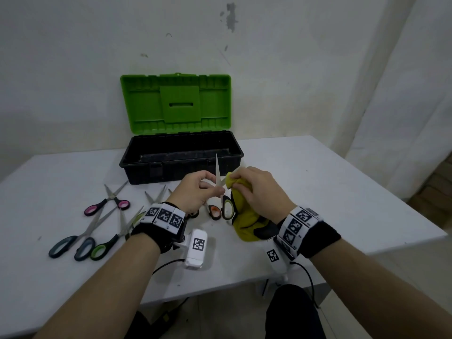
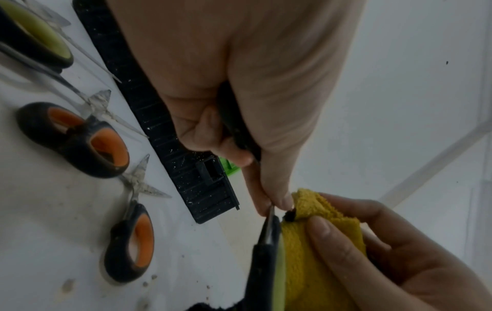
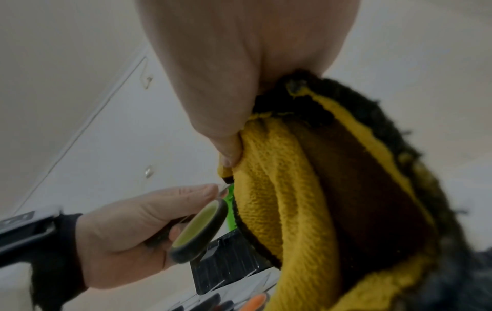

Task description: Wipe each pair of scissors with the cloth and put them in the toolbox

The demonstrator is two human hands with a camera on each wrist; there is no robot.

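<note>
Two hands work above the table (image 1: 318, 182): left hand (image 1: 195, 189) pinches upright green-handled scissors (image 1: 221, 192), right hand (image 1: 259, 189) at three o'clock grips the yellow cloth (image 1: 244, 216).

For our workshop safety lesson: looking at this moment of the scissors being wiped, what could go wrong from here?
1. The left hand holds the open scissors by a bare blade, tip up; a slip might cut a finger.
2. The right hand presses the yellow cloth close to the blades; fingers could meet an edge.
3. Other scissors lie open nearby on the table, points exposed.

Left hand (image 1: 199, 189) holds scissors (image 1: 221, 192); right hand (image 1: 259, 189) grips cloth (image 1: 244, 216).
</note>
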